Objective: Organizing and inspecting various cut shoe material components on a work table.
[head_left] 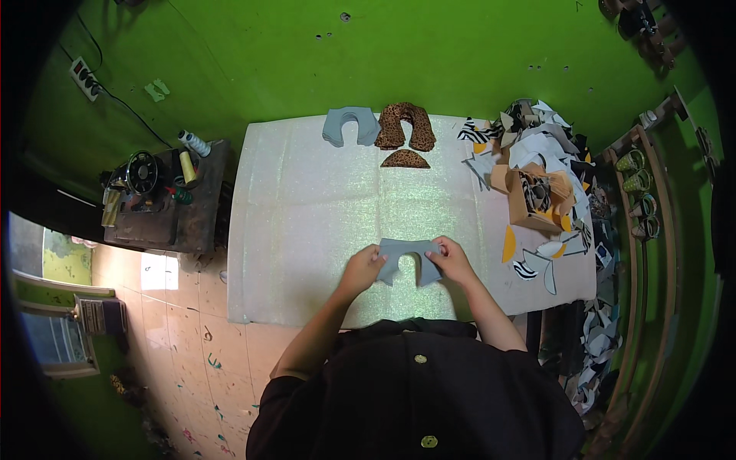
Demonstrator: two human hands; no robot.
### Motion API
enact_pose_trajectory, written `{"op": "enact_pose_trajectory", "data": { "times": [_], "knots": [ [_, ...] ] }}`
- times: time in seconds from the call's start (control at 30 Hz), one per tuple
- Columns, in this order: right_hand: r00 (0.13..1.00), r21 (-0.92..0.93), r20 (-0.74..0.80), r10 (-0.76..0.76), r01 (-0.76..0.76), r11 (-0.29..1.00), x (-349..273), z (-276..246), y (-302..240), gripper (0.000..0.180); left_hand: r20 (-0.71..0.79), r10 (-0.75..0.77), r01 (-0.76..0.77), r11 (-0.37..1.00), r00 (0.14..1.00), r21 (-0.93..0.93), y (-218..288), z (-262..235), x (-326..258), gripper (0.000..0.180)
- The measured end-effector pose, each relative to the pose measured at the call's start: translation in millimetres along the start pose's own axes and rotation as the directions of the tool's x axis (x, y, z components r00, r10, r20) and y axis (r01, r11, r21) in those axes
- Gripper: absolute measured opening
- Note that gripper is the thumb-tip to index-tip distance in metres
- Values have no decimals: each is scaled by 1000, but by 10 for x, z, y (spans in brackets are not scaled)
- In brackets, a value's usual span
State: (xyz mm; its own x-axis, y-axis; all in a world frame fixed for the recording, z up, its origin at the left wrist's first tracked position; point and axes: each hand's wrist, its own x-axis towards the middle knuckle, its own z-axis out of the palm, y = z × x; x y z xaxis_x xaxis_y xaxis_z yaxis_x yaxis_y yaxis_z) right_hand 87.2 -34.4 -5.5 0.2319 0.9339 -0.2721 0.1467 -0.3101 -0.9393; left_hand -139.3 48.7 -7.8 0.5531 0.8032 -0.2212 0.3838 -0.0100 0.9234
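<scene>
Both my hands hold a grey U-shaped piece (400, 245) over the near part of the table, its opening facing me. My left hand (363, 270) grips its left side, and my right hand (454, 263) grips its right side. At the far edge of the table lies a stack of similar grey U-shaped pieces (335, 126). Touching it on the right is a stack of leopard-print U-shaped pieces (391, 126). Just in front of that lies a leopard-print half-round piece (406, 159).
The table (307, 230) has a shiny whitish cover. On its right are heaped scraps (540, 149), an open cardboard box (529, 211) of scraps and loose yellow offcuts (508, 244). A sewing machine (138, 180) with thread spools stands left. Sandals (636, 182) hang on a rack at right.
</scene>
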Motion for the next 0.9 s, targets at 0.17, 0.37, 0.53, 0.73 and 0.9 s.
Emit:
{"op": "enact_pose_trajectory", "data": {
  "times": [0.17,0.37,0.53,0.73,0.9],
  "knots": [
    [984,-269,-179,5,-54,962,134,71,90,25,-81,31,-19,988,996,150,-150,-6,223,22],
    [949,-526,-305,-83,-96,845,86,259,272,25,-118,-93,131,920,989,370,-279,101,221,30],
    [935,-533,-338,-107,-96,841,75,365,264,26,-178,-72,145,887,981,439,-246,86,198,32],
    [921,-622,-372,-117,-154,768,39,415,289,28,-219,-1,112,860,976,497,-247,125,205,32],
    [916,-694,-383,-119,-200,691,4,430,220,29,-166,235,-91,794,958,601,-71,157,208,47]
  ]
}}
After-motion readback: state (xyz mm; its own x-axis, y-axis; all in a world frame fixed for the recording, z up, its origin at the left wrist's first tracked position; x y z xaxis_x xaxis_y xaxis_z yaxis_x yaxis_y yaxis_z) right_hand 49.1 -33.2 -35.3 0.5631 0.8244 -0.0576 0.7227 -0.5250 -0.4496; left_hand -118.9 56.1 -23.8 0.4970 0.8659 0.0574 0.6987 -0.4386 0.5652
